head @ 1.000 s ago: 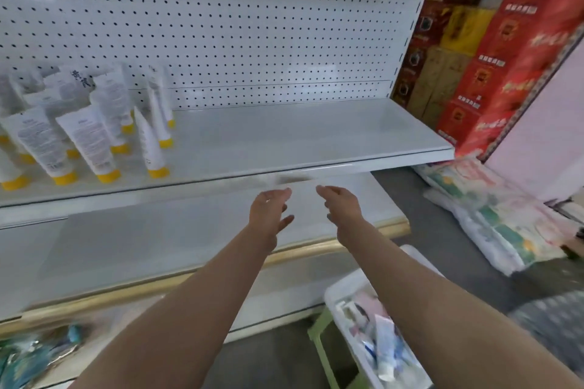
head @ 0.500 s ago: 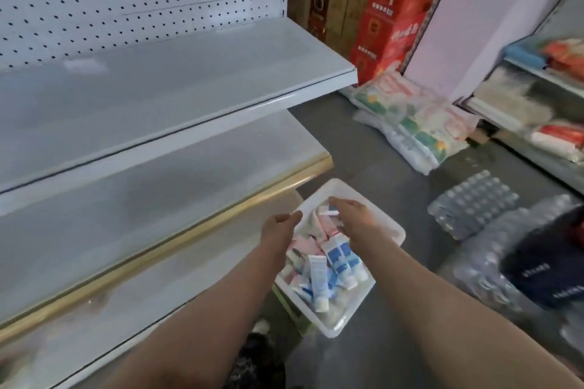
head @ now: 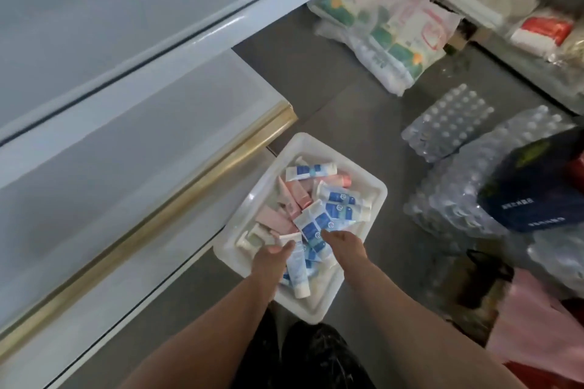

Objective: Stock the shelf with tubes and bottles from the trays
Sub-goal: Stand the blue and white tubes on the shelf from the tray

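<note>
A white tray [head: 377,196] sits on the floor beside the shelf's base, holding several blue-and-white tubes [head: 339,197] and pink tubes [head: 275,219] in a loose heap. Both my hands are down in its near end. My left hand [head: 271,259] lies against a blue-and-white tube [head: 298,275]. The fingertips of my right hand [head: 344,245] touch another blue-and-white tube [head: 313,227]. The fingers of both hands point away from me, so any grip is hidden. The white shelf boards [head: 126,9] fill the left, the lower one edged by a gold strip [head: 189,186].
Shrink-wrapped packs of water bottles [head: 448,126] lie on the grey floor right of the tray. Bagged goods [head: 379,25] are piled at the back. A dark bag [head: 537,186] and pink cloth [head: 537,341] sit at the right. Another shelf unit [head: 537,25] stands far right.
My view swung down and right from the shelf to the tray. Both hands dropped from in front of the shelf edge into the tray among the tubes.
</note>
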